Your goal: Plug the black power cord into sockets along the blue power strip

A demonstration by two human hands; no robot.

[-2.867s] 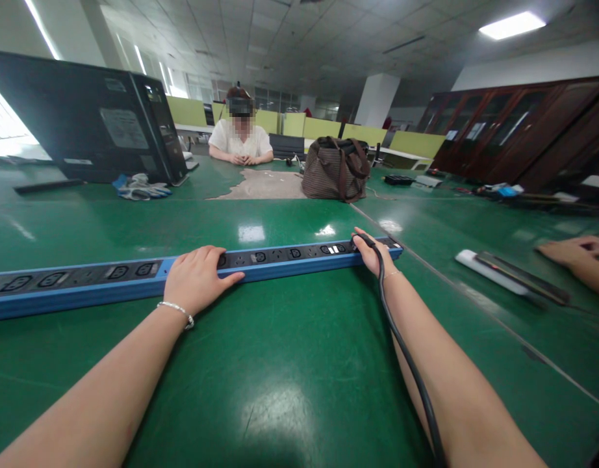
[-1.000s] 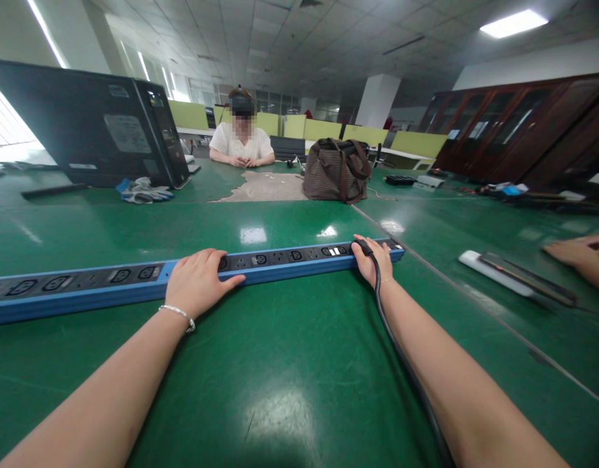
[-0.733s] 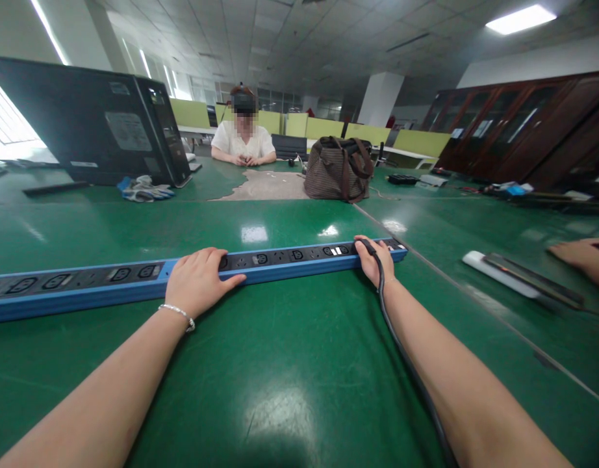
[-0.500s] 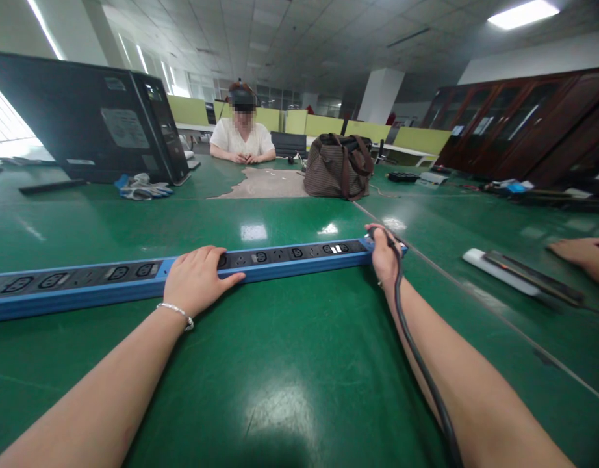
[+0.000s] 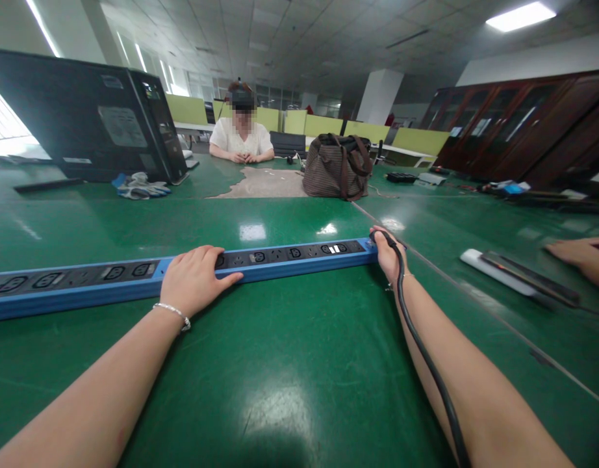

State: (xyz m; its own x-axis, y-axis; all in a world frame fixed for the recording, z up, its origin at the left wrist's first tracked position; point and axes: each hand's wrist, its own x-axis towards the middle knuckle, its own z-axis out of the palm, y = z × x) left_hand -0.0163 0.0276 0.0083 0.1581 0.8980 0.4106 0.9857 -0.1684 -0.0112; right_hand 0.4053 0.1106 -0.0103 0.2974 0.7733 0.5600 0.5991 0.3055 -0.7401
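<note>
A long blue power strip (image 5: 270,265) with black sockets lies across the green table, running past the left edge of the picture. My left hand (image 5: 192,276) straddles its middle, fingers over the far side and thumb along the near side. At the strip's right end, my right hand (image 5: 388,257) is closed around the plug end of a black power cord (image 5: 429,364). The cord runs back along my right forearm. My fingers hide most of the plug, so I cannot tell how far it sits in the strip's end.
Another person's hand (image 5: 582,255) rests at far right, near a white-and-black bar (image 5: 518,276). A black computer case (image 5: 104,123) and gloves (image 5: 141,186) stand at back left. A brown bag (image 5: 336,168) sits at the back, and a person (image 5: 242,140) sits across the table.
My right hand has shifted slightly right and turned at the strip's end, still holding the cord. My left hand keeps its place on the strip.
</note>
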